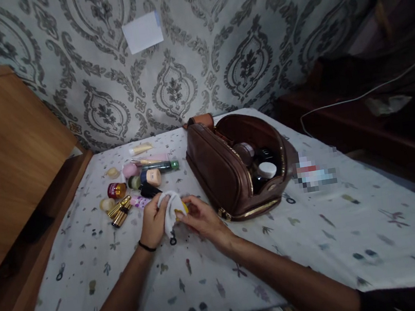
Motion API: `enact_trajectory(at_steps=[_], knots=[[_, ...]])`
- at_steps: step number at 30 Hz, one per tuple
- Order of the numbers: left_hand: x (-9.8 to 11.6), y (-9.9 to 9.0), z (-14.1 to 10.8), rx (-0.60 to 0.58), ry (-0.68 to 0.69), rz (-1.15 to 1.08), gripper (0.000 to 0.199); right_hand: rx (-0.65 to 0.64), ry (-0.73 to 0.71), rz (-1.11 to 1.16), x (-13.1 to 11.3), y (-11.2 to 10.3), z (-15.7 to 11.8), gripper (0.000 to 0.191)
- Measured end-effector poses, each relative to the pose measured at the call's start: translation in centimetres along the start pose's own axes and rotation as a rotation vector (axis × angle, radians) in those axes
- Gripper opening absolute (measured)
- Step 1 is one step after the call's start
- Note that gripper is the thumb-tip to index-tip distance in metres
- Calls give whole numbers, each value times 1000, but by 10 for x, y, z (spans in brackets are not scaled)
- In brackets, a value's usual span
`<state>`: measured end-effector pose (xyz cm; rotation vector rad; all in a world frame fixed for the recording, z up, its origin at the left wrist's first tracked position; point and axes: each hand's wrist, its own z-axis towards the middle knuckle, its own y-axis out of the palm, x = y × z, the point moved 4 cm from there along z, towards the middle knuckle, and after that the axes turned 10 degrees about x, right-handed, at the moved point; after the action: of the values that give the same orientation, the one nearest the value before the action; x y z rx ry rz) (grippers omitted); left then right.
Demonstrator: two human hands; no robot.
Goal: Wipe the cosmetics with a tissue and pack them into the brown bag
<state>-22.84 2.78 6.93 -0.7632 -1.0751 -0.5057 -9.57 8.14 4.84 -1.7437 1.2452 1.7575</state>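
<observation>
My left hand (153, 225), with a dark band at the wrist, is closed on a white cloth (169, 213) that drapes over its fingers. Against the cloth, the fingers of my right hand (206, 222) pinch a small yellow item (185, 209); the cloth and fingers hide most of it, so its kind does not show. Just beyond my left hand lie a purple-patterned tube (140, 202) and a black item (149, 189). To the right of my hands stands a brown toiletry bag (212, 173), unzipped, with a white-lidded jar (267, 170) and dark containers inside.
Left of the bag lie a red jar with a gold lid (116, 190), gold lipstick tubes (121, 210), a pink sponge (130, 170), a dark green tube (157, 167) and a cream tube (141, 149). A blurred-out packet (315, 173) sits right of the bag. A wooden cabinet (8, 154) borders the left.
</observation>
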Motion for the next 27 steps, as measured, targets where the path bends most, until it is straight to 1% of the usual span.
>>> enact_trajectory(at_steps=[3, 7, 8, 10, 12, 14, 17, 20, 23, 25, 27], knots=[[0, 3, -1, -57, -17, -27, 41, 49, -18, 53, 0, -1, 3, 39], [4, 7, -4, -196, -16, -83, 39, 170, 82, 225, 5, -7, 5, 44], [6, 8, -5, -243, -11, -101, 42, 199, 112, 264, 6, -8, 5, 45], [7, 11, -7, -318, 1, -113, 54, 228, 145, 306, 6, -11, 5, 45], [9, 11, -9, -343, 37, -63, 59, 231, 149, 304, 5, -12, 4, 44], [11, 10, -10, -321, 101, 41, 54, 223, 148, 305, 4, -12, 4, 42], [15, 8, -11, -259, 179, 182, 38, 199, 147, 304, 5, -10, 4, 40], [17, 7, -12, -224, 188, 188, 27, 158, 130, 271, 8, -7, 4, 40], [15, 6, -11, -167, 157, 144, 31, 87, 132, 252, 7, -3, 2, 41], [12, 4, -9, -95, 133, 129, 35, 50, 153, 245, 5, -1, -2, 41], [9, 1, -7, -35, 115, 120, 38, 40, 158, 233, 3, 0, -4, 44]])
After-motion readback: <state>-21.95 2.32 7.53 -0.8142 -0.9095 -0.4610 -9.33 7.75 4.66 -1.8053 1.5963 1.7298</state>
